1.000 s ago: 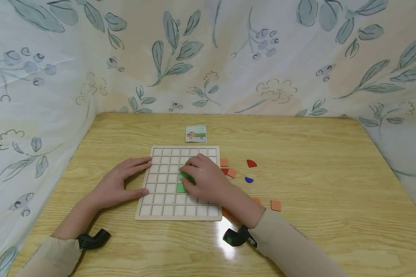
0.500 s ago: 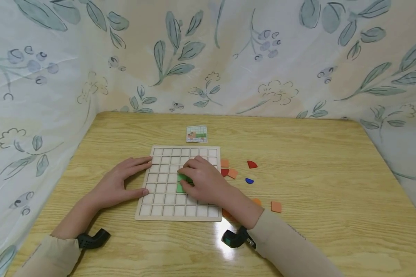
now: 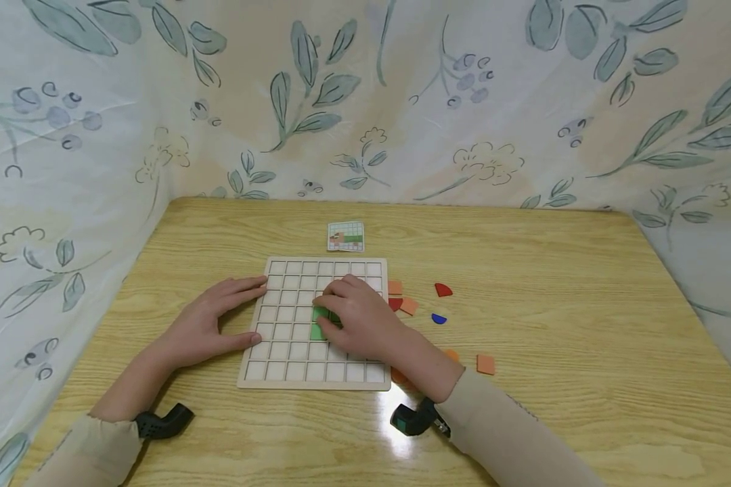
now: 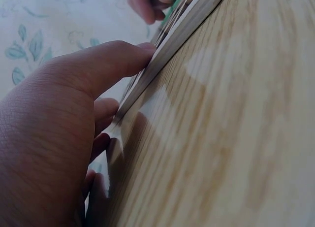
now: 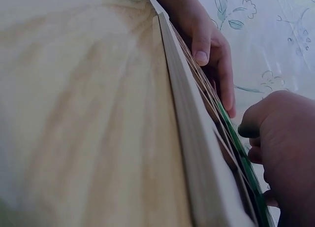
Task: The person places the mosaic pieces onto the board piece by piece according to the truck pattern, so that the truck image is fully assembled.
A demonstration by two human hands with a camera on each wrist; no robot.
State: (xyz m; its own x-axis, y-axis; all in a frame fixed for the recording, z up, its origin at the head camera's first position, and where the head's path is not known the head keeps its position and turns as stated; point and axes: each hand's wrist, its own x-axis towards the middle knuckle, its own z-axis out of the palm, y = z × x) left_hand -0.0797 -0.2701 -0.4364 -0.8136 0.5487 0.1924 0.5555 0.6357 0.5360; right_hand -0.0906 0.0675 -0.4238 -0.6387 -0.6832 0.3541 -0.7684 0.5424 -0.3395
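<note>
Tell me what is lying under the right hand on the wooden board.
Under the right hand green tiles sit in the board squares. How many green tiles it covers cannot be seen.

1. You will find no words, letters or numbers to read in any of these views.
2. The small card (image 3: 345,236) at the far side of the desk (image 3: 560,284) shows only little colored squares, with no writing you can make out.
3. The wooden grid board (image 3: 292,358) has plain squares with no marks or numbers on them.
4. The colored pieces (image 3: 441,290) beside the board carry no letters or signs.
5. The cloth (image 3: 402,101) behind the desk has only leaves and flowers drawn on it, with no brand name.
</note>
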